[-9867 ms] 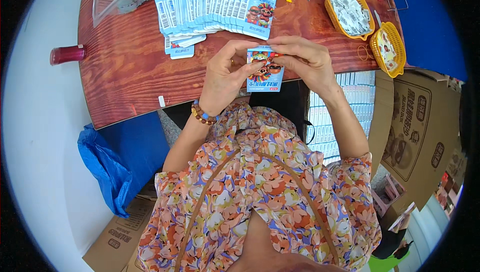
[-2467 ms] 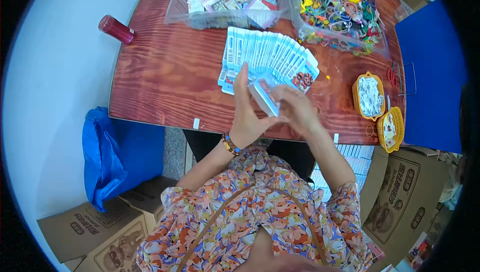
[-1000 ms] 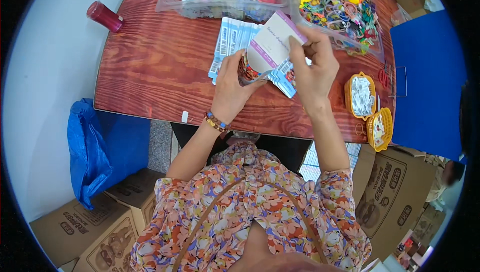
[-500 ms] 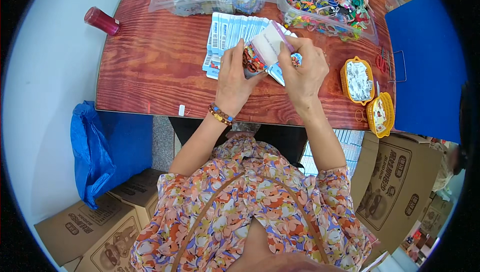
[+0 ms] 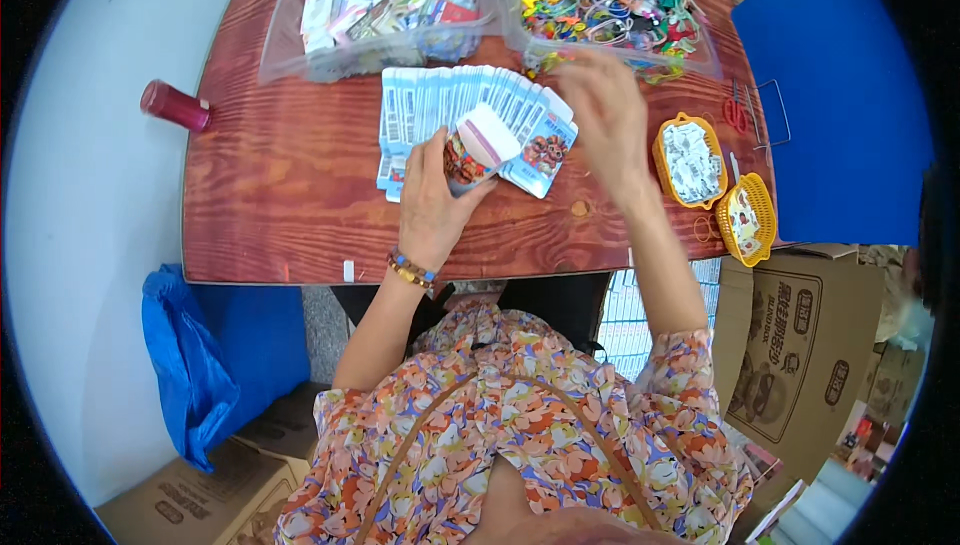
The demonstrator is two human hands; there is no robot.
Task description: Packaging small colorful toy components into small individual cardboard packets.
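My left hand [image 5: 430, 207] is closed around a small printed packet [image 5: 468, 159], which has a picture on its front and a white upper end crossed by a pinkish strip. Under and behind it lies a fanned row of flat light-blue packets [image 5: 440, 95] with barcodes; the rightmost shows its picture side. To the right of this row, my right hand [image 5: 608, 123] is raised near the front of a clear bin [image 5: 625, 60] full of small colourful trinkets. Motion smears its fingers, so their grip is unclear.
Another clear bin [image 5: 375, 57] holds many small packets. Two yellow baskets, one with white sachets [image 5: 692, 163] and one with small cards [image 5: 745, 220], stand at the right near red scissors [image 5: 737, 113]. A red cylinder [image 5: 177, 107] stands at the left.
My right hand has let go of the packet's upper end and moved up and away toward the trinket bin. My left hand still holds the packet. The whole view has shifted slightly.
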